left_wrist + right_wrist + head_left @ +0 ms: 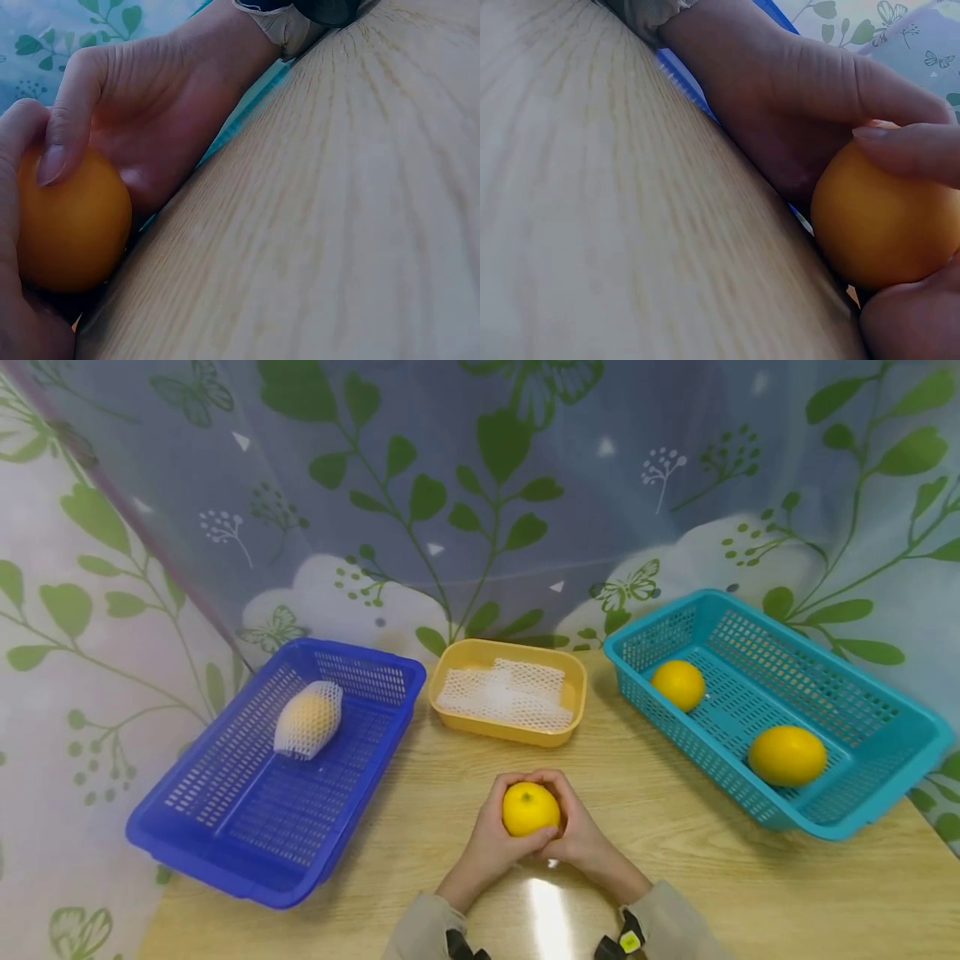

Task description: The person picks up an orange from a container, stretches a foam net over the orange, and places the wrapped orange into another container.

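Both hands cup a yellow lemon (530,808) low over the table at the front middle. My left hand (491,832) curls round its left side, and my right hand (576,828) wraps its right side. The thumbs cross on the near side of the fruit. Close up, the lemon (79,225) looks round and smooth in the left wrist view, with a thumb pressed on its top. From the right wrist view the lemon (889,217) sits between fingers and palm, just above the wood. No foam net is on it.
A blue basket (330,852) at left holds a lemon in a white foam net (309,720). White foam nets (502,693) lie in a small yellow basket (510,734) behind the hands. Two bare lemons (787,756) lie in the teal basket (885,793) at right. A patterned curtain hangs behind.
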`<action>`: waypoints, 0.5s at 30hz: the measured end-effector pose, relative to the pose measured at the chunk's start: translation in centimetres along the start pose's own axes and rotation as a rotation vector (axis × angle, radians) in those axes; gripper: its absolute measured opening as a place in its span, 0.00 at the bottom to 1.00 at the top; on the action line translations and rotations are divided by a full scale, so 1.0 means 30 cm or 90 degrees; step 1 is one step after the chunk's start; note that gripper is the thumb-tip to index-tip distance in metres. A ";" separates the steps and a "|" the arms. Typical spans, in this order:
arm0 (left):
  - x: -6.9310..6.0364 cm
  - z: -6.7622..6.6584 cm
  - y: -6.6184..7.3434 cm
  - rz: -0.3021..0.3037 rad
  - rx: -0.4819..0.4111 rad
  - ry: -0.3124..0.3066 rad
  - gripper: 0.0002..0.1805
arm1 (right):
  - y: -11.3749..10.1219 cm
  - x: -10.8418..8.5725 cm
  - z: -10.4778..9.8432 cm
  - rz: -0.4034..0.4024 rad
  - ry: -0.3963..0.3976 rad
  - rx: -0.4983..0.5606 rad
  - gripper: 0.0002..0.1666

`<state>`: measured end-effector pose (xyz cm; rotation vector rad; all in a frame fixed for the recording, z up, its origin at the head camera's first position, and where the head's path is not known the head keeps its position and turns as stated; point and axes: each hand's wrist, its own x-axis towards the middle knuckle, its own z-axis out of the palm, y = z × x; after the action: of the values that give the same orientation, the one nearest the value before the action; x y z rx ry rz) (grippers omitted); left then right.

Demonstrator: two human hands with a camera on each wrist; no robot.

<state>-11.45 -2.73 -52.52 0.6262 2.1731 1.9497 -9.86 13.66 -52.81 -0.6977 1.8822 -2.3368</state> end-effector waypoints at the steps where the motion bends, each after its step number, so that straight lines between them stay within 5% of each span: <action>1: 0.000 0.000 -0.001 0.000 0.002 0.001 0.36 | 0.001 0.000 -0.001 0.000 -0.002 -0.001 0.51; 8: 0.005 0.002 -0.006 0.015 0.007 0.009 0.35 | 0.000 -0.001 -0.007 -0.033 -0.016 0.052 0.46; 15: 0.007 -0.002 0.014 0.017 0.014 0.002 0.35 | -0.007 0.007 0.004 -0.098 0.056 0.055 0.36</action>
<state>-11.59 -2.68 -52.07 0.6598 2.2013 1.9437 -9.96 13.54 -52.51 -0.7683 1.8081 -2.5665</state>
